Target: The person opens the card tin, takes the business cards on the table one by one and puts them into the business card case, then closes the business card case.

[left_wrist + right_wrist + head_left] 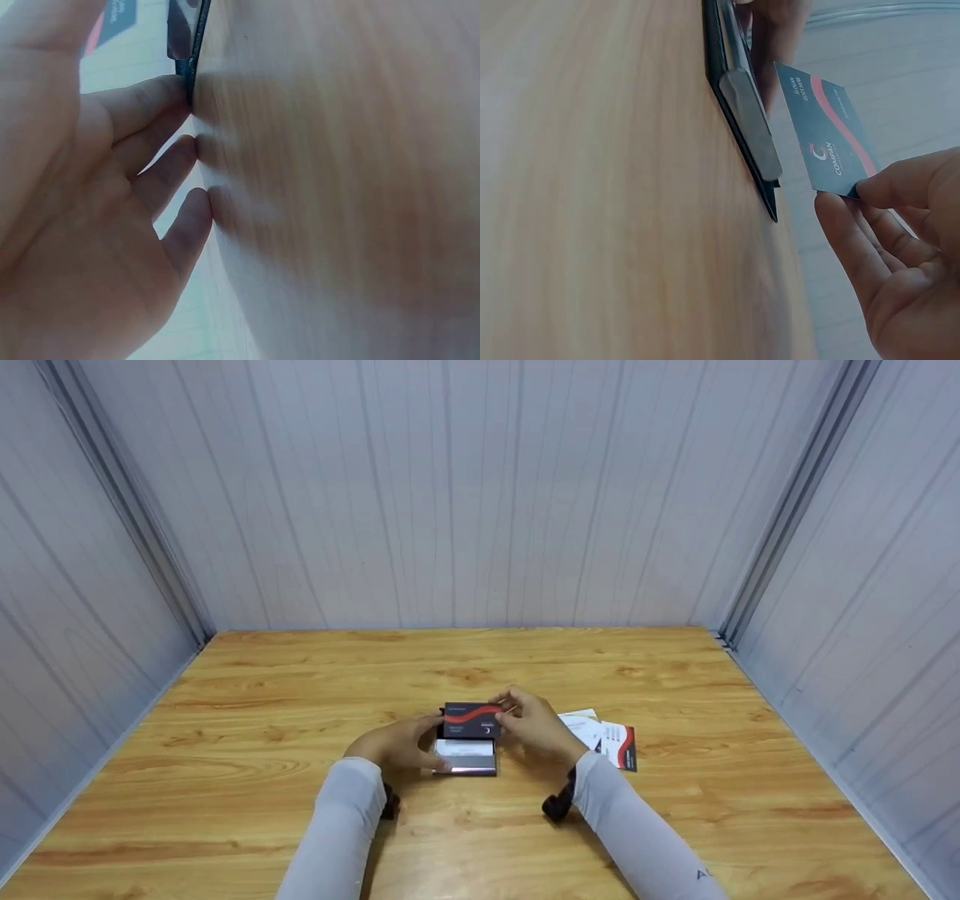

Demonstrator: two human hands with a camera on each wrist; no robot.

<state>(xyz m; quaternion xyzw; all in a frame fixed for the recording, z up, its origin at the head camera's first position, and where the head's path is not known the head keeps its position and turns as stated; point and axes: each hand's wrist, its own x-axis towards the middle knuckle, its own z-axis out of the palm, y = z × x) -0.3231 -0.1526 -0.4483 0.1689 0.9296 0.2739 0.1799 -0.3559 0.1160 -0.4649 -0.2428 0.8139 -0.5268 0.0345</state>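
Note:
An opened business card case (pixel 465 763), black outside with a shiny metal inside, lies on the wooden table in front of the person. The left hand (pixel 391 742) holds its left side, thumb on the near edge and fingers toward the far part. In the left wrist view, fingertips meet the case's black edge (pixel 185 82). Between thumb and fingers, the right hand (pixel 907 247) pinches a dark business card (pixel 829 131) with a red wavy stripe. In the head view, this card covers the far half of the case; the right wrist view shows it apart from the metal compartment (pixel 751 124).
Several loose white, red and black cards (pixel 616 744) lie overlapping on the table just right of the right hand. The wooden tabletop (pixel 300 682) meets pale panel walls (pixel 480 495) at the back and sides.

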